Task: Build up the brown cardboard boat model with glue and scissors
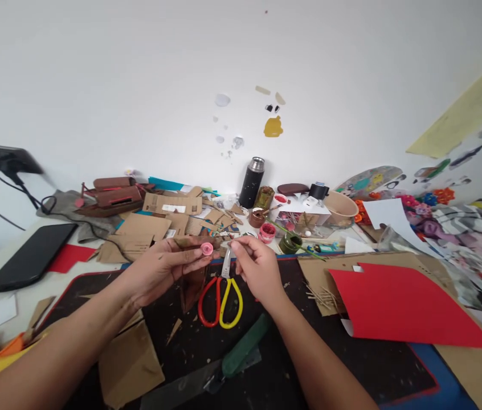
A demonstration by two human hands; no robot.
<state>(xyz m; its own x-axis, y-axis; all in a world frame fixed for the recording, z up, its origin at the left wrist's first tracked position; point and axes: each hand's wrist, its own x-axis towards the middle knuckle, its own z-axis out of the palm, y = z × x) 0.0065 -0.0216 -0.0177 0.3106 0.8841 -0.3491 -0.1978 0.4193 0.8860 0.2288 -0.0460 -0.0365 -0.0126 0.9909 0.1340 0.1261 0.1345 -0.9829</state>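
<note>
My left hand (162, 269) is closed on a small pink rolled paper piece (207, 248), pinched at the fingertips above a black mat (309, 364). Just to its right, my right hand (254, 265) has its fingers pinched together near the pink roll; what they hold is too small to make out. Scissors (220, 296) with one red and one yellow handle lie on the mat right below both hands. A brown cardboard piece (193, 285) stands under my left hand.
A red paper sheet (395, 304) lies at the right on cardboard. A green-handled tool (241, 347) lies near the front. Cardboard scraps (127, 364), paint jars (266, 232), a black flask (252, 182), a bowl (340, 208) and a black tablet (31, 256) crowd the desk.
</note>
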